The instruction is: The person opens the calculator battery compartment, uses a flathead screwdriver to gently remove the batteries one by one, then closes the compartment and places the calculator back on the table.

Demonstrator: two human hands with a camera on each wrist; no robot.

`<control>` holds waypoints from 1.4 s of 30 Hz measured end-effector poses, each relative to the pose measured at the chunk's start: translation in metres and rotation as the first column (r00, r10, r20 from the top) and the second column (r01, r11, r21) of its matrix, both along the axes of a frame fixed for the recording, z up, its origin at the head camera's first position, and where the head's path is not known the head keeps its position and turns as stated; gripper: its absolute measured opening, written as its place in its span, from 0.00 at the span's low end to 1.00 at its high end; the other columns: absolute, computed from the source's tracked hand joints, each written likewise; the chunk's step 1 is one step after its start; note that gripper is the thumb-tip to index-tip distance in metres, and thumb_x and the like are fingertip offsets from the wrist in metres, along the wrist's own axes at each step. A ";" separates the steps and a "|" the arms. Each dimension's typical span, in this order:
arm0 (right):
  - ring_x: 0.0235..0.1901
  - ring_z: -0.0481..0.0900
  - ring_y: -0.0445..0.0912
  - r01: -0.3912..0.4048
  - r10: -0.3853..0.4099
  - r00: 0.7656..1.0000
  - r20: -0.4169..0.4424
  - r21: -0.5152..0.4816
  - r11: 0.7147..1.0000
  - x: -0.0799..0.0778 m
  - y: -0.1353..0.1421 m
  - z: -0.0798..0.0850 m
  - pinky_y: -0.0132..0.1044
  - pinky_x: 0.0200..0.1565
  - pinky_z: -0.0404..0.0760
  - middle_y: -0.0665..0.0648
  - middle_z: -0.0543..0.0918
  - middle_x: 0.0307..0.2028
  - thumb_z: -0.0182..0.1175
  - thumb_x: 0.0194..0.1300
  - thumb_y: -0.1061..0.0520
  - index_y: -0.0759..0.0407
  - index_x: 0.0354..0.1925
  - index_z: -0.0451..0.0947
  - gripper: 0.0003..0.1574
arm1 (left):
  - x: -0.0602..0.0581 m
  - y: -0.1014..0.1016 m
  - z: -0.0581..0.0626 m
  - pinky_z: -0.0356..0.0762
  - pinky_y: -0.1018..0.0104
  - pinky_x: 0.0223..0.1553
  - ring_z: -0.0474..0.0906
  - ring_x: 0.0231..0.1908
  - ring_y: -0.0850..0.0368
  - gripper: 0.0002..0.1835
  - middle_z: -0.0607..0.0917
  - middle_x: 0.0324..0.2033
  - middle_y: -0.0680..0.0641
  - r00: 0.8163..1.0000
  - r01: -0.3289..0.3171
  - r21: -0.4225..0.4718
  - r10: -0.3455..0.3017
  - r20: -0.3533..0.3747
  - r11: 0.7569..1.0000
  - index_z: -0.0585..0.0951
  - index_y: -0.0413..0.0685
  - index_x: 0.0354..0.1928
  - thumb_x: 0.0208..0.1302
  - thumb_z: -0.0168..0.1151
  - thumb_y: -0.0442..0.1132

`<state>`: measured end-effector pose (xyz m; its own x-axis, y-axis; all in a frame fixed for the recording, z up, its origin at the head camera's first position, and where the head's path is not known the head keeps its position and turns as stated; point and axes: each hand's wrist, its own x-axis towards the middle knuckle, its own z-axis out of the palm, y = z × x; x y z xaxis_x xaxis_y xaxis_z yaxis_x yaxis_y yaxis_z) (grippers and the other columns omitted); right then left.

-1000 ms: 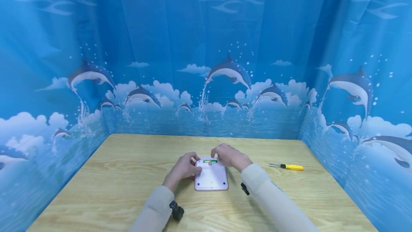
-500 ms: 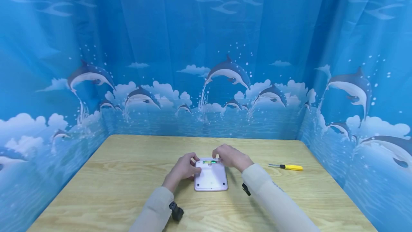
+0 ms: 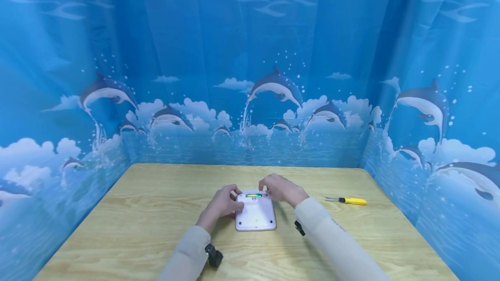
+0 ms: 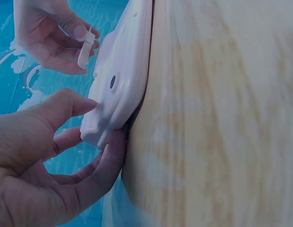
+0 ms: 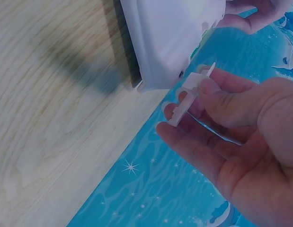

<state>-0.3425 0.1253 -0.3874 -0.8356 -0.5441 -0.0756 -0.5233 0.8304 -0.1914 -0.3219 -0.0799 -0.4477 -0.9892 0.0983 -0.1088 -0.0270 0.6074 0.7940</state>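
Observation:
A pale pink, flat, rounded device (image 3: 255, 214), perhaps a calculator, lies with its back up on the table. At its far end an uncovered slot shows a green and yellow battery (image 3: 254, 195). My left hand (image 3: 222, 203) grips the device's left far corner, thumb on top and fingers at the edge, as the left wrist view shows. My right hand (image 3: 279, 187) is over the far right corner. In the right wrist view it pinches a small whitish battery cover (image 5: 184, 104) between thumb and fingers, apart from the device.
A yellow-handled screwdriver (image 3: 353, 202) lies on the wooden table (image 3: 156, 211) to the right of the device. Blue curtains (image 3: 218, 34) printed with dolphins stand behind and on both sides. Each sleeve carries a small black wrist camera (image 3: 214, 256).
Almost nothing moves: both hands stay at the device, and the right hand shifts very slightly to the right. The view drifts a little.

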 end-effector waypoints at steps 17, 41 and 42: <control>0.53 0.86 0.52 0.005 -0.005 1.000 -0.009 -0.016 1.000 -0.006 0.006 -0.003 0.44 0.58 0.87 0.58 0.88 0.54 0.60 0.69 0.70 0.56 0.50 0.87 0.16 | 0.001 -0.001 0.000 0.85 0.66 0.28 0.79 0.32 0.52 0.14 0.80 0.37 0.43 1.000 -0.007 0.003 0.007 -0.011 1.000 0.79 0.48 0.46 0.61 0.72 0.34; 0.48 0.86 0.54 0.075 -0.074 0.997 0.036 -0.021 0.997 -0.011 0.022 -0.009 0.48 0.55 0.87 0.61 0.88 0.51 0.59 0.67 0.74 0.58 0.48 0.86 0.18 | 0.001 0.001 -0.002 0.85 0.67 0.26 0.79 0.30 0.52 0.14 0.79 0.36 0.44 1.000 -0.004 0.003 0.004 -0.024 1.000 0.79 0.47 0.46 0.61 0.72 0.33; 0.48 0.86 0.54 0.079 -0.078 0.996 0.039 -0.024 0.997 -0.011 0.023 -0.009 0.49 0.55 0.87 0.62 0.88 0.51 0.59 0.67 0.74 0.59 0.48 0.86 0.18 | 0.001 0.001 -0.002 0.85 0.67 0.26 0.79 0.30 0.52 0.14 0.79 0.36 0.44 1.000 -0.004 0.004 0.004 -0.024 1.000 0.79 0.47 0.46 0.61 0.72 0.33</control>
<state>-0.3539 0.1486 -0.3964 -0.8724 -0.4793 -0.0954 -0.4489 0.8631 -0.2313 -0.3205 -0.0786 -0.4493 -0.9920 0.0944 -0.0841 -0.0101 0.6041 0.7968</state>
